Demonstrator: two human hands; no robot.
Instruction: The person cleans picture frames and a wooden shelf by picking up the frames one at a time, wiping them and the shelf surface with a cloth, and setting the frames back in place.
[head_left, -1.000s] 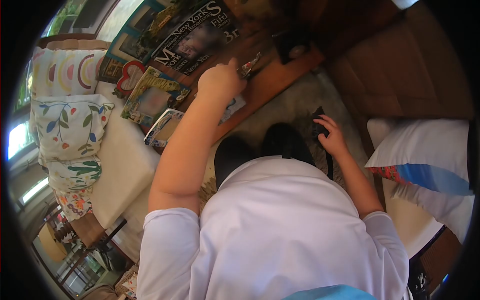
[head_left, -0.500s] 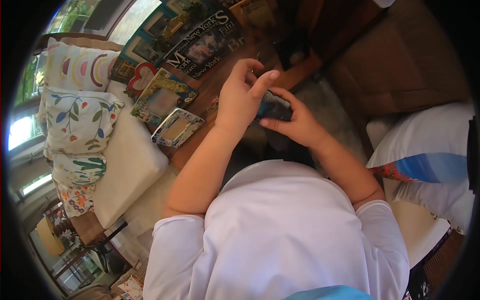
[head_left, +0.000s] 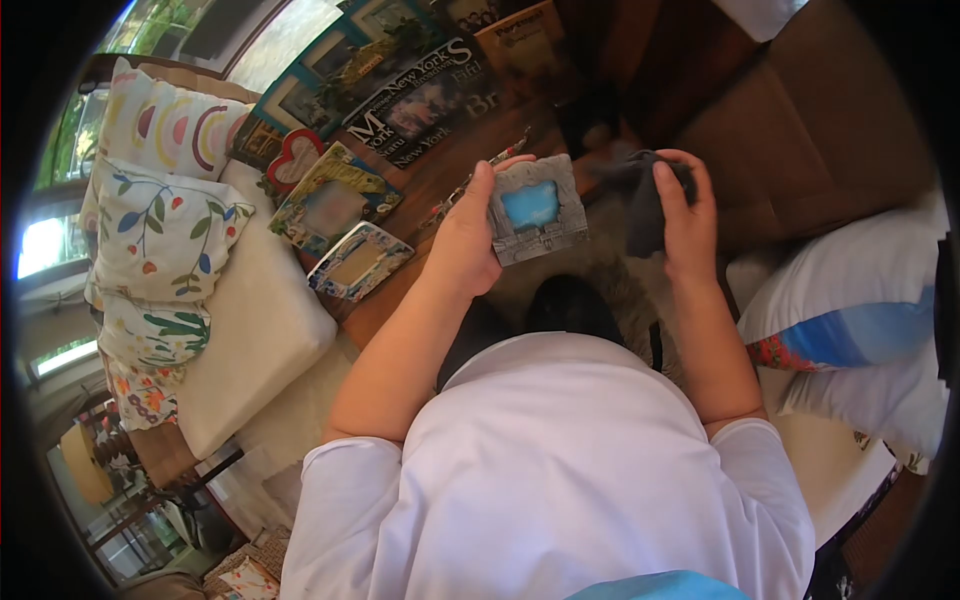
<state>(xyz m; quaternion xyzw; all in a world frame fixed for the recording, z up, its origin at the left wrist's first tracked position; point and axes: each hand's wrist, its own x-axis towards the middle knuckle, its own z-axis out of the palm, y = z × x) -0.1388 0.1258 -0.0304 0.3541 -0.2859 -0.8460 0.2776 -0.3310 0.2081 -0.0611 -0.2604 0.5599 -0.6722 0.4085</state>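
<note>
Gripped at its left edge by my left hand [head_left: 468, 235] is a small grey picture frame [head_left: 568, 215] with a carved-looking border. Its opening shows a bright blue face, turned up toward me. To the right, my right hand [head_left: 690, 215] is closed around a dark grey cloth [head_left: 645, 205], which hangs loosely and is partly blurred. A gap separates the cloth from the frame. Both hands are raised above the floor near the edge of the wooden table [head_left: 425, 190].
Several picture frames stand on the table, including a black New York frame [head_left: 420, 105], a red heart frame [head_left: 296, 158] and a small mosaic-like frame [head_left: 360, 262]. A cushioned bench with pillows [head_left: 165, 230] lies left; a brown sofa [head_left: 800, 130] with white pillows [head_left: 840, 310] is right.
My hands have moved apart. The grey frame is now upright in my left hand with its front showing, while my right hand has shifted right, holding the dark cloth.
</note>
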